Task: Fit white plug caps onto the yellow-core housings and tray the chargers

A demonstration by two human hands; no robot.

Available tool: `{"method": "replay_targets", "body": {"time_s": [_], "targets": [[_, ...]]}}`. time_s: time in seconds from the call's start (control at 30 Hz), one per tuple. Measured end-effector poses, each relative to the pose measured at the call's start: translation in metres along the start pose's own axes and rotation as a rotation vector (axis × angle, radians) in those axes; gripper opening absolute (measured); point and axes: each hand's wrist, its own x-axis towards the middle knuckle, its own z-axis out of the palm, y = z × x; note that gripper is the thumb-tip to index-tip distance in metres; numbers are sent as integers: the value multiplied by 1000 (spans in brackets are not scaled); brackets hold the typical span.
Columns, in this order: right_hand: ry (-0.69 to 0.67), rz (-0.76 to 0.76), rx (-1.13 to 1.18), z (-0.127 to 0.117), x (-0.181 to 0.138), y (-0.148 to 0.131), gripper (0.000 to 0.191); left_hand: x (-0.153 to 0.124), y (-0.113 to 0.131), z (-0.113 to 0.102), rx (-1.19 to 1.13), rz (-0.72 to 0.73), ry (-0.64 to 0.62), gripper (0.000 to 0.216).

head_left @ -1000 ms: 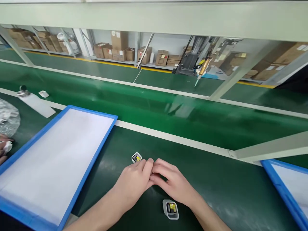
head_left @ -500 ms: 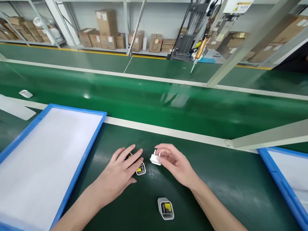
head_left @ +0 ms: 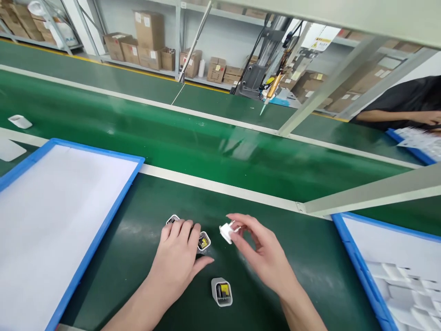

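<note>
My right hand (head_left: 263, 250) pinches a white plug cover (head_left: 226, 232) by its pin side, between thumb and fingers, above the green table. My left hand (head_left: 179, 257) reaches over a group of white charger housings, its fingers bent down and its thumb held apart. One charger housing (head_left: 204, 240) shows beside the fingers, with a yellow part and circuitry inside. Another housing (head_left: 172, 219) peeks out behind the fingertips; what lies under the hand is hidden. Nearer me, a third charger housing (head_left: 222, 292) lies by itself, its open end showing a yellow block.
A blue-rimmed tray (head_left: 99, 230) with a white lining is on the left. Another blue tray (head_left: 358, 271) on the right holds several white parts. Beyond the rail runs a green belt (head_left: 165, 133) with a white housing (head_left: 19, 121). A co-worker's arm (head_left: 396, 116) is at far right.
My left hand's fingers have drawn together and bent down over the housings. The plug cover in my right hand has turned, its pins now pointing right. The view has shifted to the right.
</note>
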Motion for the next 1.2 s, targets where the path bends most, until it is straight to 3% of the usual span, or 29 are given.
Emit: {"method": "replay_targets", "body": {"time_s": [0.1, 0.27, 0.47, 0.57, 0.67, 0.77, 0.93, 1.07, 1.2], "targets": [[-47, -24, -79, 13, -12, -4, 25, -8, 0, -2, -77, -11, -10, 23], [-99, -155, -225, 33, -9, -5, 19, -5, 13, -6, -36, -89, -45, 7], [-207, -236, -372, 35, -3, -9, 25, -6, 23, -3, -247, -273, -211, 18], [-240, -237, -368, 33, -5, -11, 30, -6, 12, 4, -404, -224, -247, 34], [-264, -275, -340, 31, -7, -10, 27, -5, -1, 12, -480, -162, -268, 13], [-257, -322, -343, 30, -9, -8, 25, -4, -7, 15, -514, -143, -266, 10], [-193, -316, -324, 23, -11, -6, 24, -3, -2, 16, -438, -79, -227, 39], [-202, -301, -340, 21, -13, -4, 25, -3, 0, 20, -424, -106, -192, 20], [-211, -335, -375, 23, -13, -2, 25, -2, -2, 24, -432, -116, -163, 19]]}}
